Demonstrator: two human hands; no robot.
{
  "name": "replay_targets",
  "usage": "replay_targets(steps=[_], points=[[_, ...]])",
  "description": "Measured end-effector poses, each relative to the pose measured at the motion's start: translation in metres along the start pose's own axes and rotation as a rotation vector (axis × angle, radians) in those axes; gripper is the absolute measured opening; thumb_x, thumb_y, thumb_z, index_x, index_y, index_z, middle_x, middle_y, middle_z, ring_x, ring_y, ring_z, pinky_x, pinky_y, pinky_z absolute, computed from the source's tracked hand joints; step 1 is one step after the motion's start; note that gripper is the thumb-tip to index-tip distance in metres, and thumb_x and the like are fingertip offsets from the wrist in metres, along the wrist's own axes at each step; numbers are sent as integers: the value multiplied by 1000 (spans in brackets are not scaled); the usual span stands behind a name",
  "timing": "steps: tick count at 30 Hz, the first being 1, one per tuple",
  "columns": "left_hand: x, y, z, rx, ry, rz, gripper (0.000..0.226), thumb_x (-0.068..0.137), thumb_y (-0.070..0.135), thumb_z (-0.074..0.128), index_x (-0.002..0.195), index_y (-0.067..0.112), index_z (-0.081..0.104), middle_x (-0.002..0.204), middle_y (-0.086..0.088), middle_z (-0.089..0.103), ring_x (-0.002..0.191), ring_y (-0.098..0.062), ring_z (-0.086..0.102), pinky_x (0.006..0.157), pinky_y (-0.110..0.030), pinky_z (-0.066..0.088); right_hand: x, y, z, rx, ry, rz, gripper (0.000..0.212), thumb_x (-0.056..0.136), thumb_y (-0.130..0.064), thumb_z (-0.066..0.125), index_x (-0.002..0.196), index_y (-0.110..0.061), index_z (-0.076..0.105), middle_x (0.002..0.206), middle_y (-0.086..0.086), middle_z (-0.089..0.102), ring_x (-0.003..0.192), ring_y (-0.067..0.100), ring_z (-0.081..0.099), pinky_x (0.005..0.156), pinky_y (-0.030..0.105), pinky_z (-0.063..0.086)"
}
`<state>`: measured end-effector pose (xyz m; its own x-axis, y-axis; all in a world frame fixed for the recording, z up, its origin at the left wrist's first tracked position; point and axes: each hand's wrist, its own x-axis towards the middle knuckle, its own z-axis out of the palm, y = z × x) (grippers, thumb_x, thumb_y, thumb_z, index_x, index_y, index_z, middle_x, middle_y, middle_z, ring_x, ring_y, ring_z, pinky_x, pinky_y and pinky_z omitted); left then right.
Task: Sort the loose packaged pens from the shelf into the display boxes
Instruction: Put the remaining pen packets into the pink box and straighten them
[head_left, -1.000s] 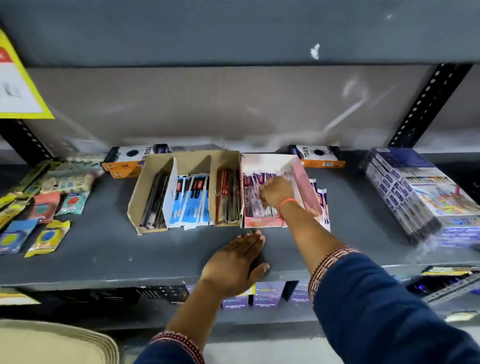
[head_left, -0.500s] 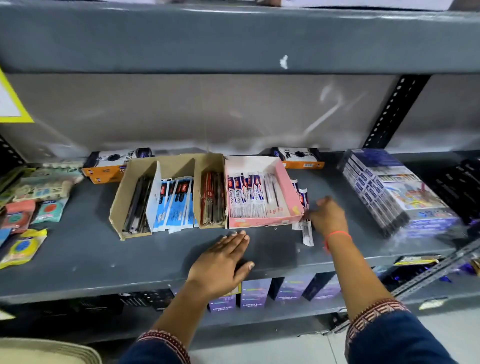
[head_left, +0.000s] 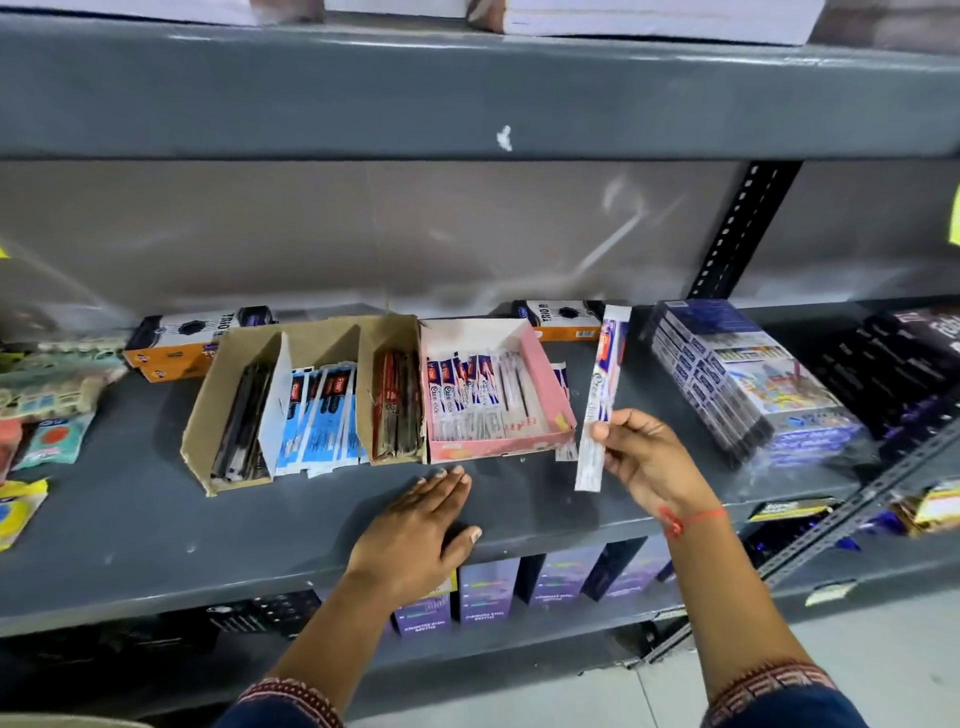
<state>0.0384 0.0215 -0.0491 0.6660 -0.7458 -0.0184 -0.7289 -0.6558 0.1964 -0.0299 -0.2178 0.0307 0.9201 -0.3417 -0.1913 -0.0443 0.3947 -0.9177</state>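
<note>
Half a second ago the right hand (head_left: 649, 460) was down on the shelf (head_left: 130, 525) among the loose packets beside the pink box; now it has come up with one packaged pen (head_left: 602, 395) pinched near its lower end. That pen stands almost upright in the air, just to the right of the pink display box (head_left: 545, 395), its top end reaching up in front of an orange-and-black carton (head_left: 566, 325) at the back. The fingers (head_left: 605, 434) are closed on the packet, thumb on the near face and the rest behind.

The packet looks light and long, a thin glossy sleeve around a stiff pen, so it should carry easily but may slip or swing if held only at the tip. A hold nearer the middle, across the narrow width, would probably steady it for laying flat among the matching blue-and-white packets already in the pink box.

At least one more loose packet (head_left: 563, 376) lies on the shelf against the box's right wall. To the left sits the brown cardboard box (head_left: 208, 415) with its dark, blue and red packets in separate compartments. The left hand (head_left: 415, 535) rests flat on the shelf's front edge, fingers spread and holding nothing. A stack of purple boxed sets (head_left: 737, 379) lies well to the right.
</note>
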Motion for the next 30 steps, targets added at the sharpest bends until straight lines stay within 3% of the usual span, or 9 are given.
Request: replay_targets(steps=[3, 5, 7, 10, 12, 17, 23, 27, 30], points=[[0, 1, -2, -1, 3, 4, 116, 54, 75, -36, 147, 17, 3, 141, 11, -14, 129, -4, -18, 102, -21, -18, -2, -2, 4, -25, -128, -21, 34, 25, -31, 93, 47, -16, 71, 53, -4, 72, 47, 2, 65, 44, 12, 50], [-1, 1, -3, 12, 0, 1, 117, 53, 74, -37, 147, 17, 1, 141, 11, -15, 129, -3, -17, 103, -20, -17, 2, -1, 6, -51, -133, -16, 42, 18, -37, 94, 48, -17, 72, 54, -3, 73, 47, 1, 65, 44, 11, 49], [0, 1, -2, 3, 5, -4, 115, 55, 74, -36, 147, 17, 2, 141, 11, -13, 132, -4, -14, 104, -20, -15, 4, -4, 10, -80, -164, -7, 38, 25, -33, 93, 50, -15, 72, 56, -3, 74, 48, 2, 65, 45, 11, 49], [-1, 1, -3, -11, 15, -2, 113, 56, 74, -34, 147, 19, 2, 142, 12, -13, 131, -3, -15, 104, -20, -15, 7, -12, 22, -138, -163, 25, 12, 61, -8, 77, 53, -13, 70, 56, -3, 73, 49, 2, 63, 45, 11, 49], [-1, 0, -2, -7, 8, -8, 113, 55, 74, -35, 147, 20, 1, 143, 12, -14, 130, -1, -16, 105, -19, -13, 18, -17, 34, -194, -149, 52, 26, 79, 7, 62, 61, -12, 66, 53, -4, 71, 46, 2, 61, 43, 10, 48], [-2, 0, -7, -44, 28, -22, 97, 69, 76, -12, 148, 22, 9, 154, 9, 5, 139, -5, 2, 103, -14, -9, 70, -17, 77, -447, -40, 101, 28, 78, 10, 65, 68, -13, 52, 58, 4, 56, 32, 2, 52, 38, 11, 46], [0, -2, -3, -8, 37, 3, 93, 72, 72, -15, 148, 21, 6, 155, 7, 6, 140, -7, 2, 101, -12, -16, 104, 16, 102, -808, -14, 200, 29, 81, 13, 58, 65, -9, 48, 63, 8, 55, 31, 3, 55, 41, 14, 50], [-1, -2, -4, -6, 42, -1, 85, 78, 63, -7, 147, 20, 15, 152, 10, 11, 139, -7, 11, 106, -16, -4, 108, 23, 89, -993, 48, 102, 20, 74, 3, 59, 62, -13, 61, 61, 4, 64, 54, 13, 63, 68, 27, 59], [-1, 1, -7, -48, 46, -15, 82, 89, 64, -4, 139, 16, 40, 144, 6, 29, 131, -11, 35, 108, -30, 14, 96, 7, 73, -864, 245, -39, 19, 80, 1, 53, 82, -6, 70, 66, 7, 64, 50, 3, 62, 60, 12, 52]])
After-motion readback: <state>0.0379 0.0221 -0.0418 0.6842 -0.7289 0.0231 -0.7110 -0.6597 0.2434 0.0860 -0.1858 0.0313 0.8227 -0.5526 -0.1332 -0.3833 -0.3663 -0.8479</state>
